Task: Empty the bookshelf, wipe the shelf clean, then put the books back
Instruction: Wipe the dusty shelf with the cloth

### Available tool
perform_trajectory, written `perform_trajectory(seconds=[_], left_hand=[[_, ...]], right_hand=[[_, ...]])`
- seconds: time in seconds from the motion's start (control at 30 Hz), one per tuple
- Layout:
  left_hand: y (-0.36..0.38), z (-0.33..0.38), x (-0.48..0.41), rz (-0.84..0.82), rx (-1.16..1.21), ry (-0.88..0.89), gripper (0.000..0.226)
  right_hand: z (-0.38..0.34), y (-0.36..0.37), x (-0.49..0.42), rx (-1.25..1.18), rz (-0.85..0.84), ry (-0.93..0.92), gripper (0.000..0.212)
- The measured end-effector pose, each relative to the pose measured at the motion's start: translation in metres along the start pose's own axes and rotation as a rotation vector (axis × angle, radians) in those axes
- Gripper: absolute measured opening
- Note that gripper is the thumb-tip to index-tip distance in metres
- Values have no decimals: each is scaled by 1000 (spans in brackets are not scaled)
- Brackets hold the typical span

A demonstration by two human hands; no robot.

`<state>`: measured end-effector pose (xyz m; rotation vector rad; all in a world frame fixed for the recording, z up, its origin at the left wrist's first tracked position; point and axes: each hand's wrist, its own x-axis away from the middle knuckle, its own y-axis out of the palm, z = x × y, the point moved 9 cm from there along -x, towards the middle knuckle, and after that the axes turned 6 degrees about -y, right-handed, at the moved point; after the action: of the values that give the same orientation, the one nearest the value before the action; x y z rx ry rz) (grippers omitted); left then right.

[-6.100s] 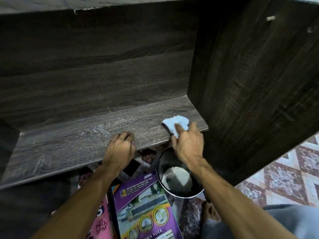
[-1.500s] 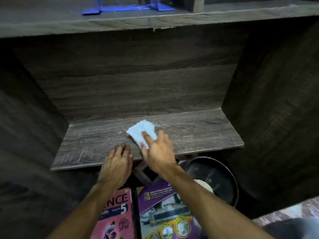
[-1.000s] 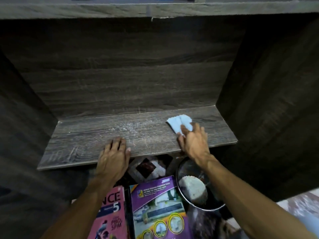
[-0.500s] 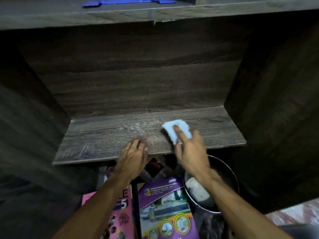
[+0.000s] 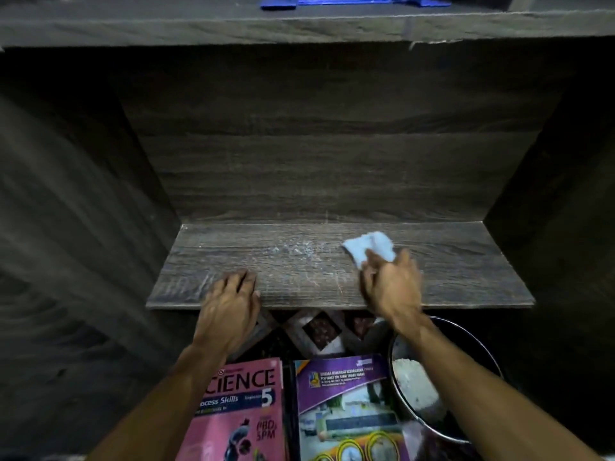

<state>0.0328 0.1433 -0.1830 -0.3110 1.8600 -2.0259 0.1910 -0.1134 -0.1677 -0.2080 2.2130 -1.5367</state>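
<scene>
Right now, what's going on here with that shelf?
A person is cleaning an emptied shelf. The right hand presses a pale blue cloth on it, beside whitish marks; the left hand rests on the front edge. A pink book and a purple book lie on the floor below, beside a dark basin.

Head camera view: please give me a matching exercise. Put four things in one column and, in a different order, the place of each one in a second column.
Things
1. pale blue cloth
2. pink science book
3. purple paperback book
4. round black bowl

Places
A. on the floor, farthest right of the three there
B. on the dark wooden shelf board, under the fingers of the right hand
C. on the floor, farthest left
D. on the floor, between the other book and the bowl

Pairs: 1-B, 2-C, 3-D, 4-A
</scene>
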Motion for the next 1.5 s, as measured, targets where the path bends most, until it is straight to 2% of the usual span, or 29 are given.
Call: perform_trajectory(seconds=[0.03,0.1,0.2,0.27,0.3,0.37,0.47,0.5,0.57,0.63,0.67,0.73,0.83,0.93,0.97,1.03,1.1,1.13,1.2,1.37,1.5], left_hand=[[-1,-1,0,0,5,0,60],[-2,-8,1,-8,21,-18,62],[-9,-24,7,16,40,-81,62],[-14,-40,13,37,41,-125,59],[-15,-49,15,41,40,-145,57],[-16,-69,18,31,40,-196,58],[-17,-90,23,36,52,-259,59],[-18,-93,24,44,49,-264,59],[-19,-98,24,37,55,-268,57],[-19,-105,23,17,49,-288,53],[-19,-110,21,4,43,-307,51],[-17,-118,16,-29,55,-336,49],[-17,-124,13,-49,15,-324,52],[-19,-119,11,-43,-22,-270,54],[-19,-117,11,-38,-13,-260,54],[-25,-113,10,-29,4,-240,50],[-31,-109,8,41,9,-199,40],[-33,-108,7,61,14,-186,41],[-31,-110,7,87,1,-169,42],[-22,-112,-1,5,-28,-212,57],[-20,-111,-8,-1,-36,-206,57]], right_hand=[[6,-6,-1,-4,-3,37,43],[-24,-13,-2,-137,28,-8,49],[-136,14,14,-285,-110,-339,44],[-200,38,40,-236,-196,-602,41],[-210,49,43,-198,-180,-652,40],[-202,58,24,-109,-144,-590,43],[-172,55,-17,10,-193,-315,42],[-181,54,-23,34,-205,-324,43],[-234,55,-19,-54,-238,-519,46],[-289,74,0,-152,-385,-684,46],[-307,86,5,-150,-438,-711,46],[-329,99,3,-100,-439,-738,47],[-337,105,-27,74,-385,-691,46],[-303,93,-69,222,-273,-416,41],[-301,89,-70,220,-214,-419,39],[-320,87,-54,95,-157,-553,39],[-350,99,-33,-58,-262,-705,41],[-361,108,-28,-77,-320,-735,42],[-365,117,-38,-51,-345,-709,45],[-349,126,-77,168,-346,-603,47],[-323,126,-82,140,-344,-549,47]])
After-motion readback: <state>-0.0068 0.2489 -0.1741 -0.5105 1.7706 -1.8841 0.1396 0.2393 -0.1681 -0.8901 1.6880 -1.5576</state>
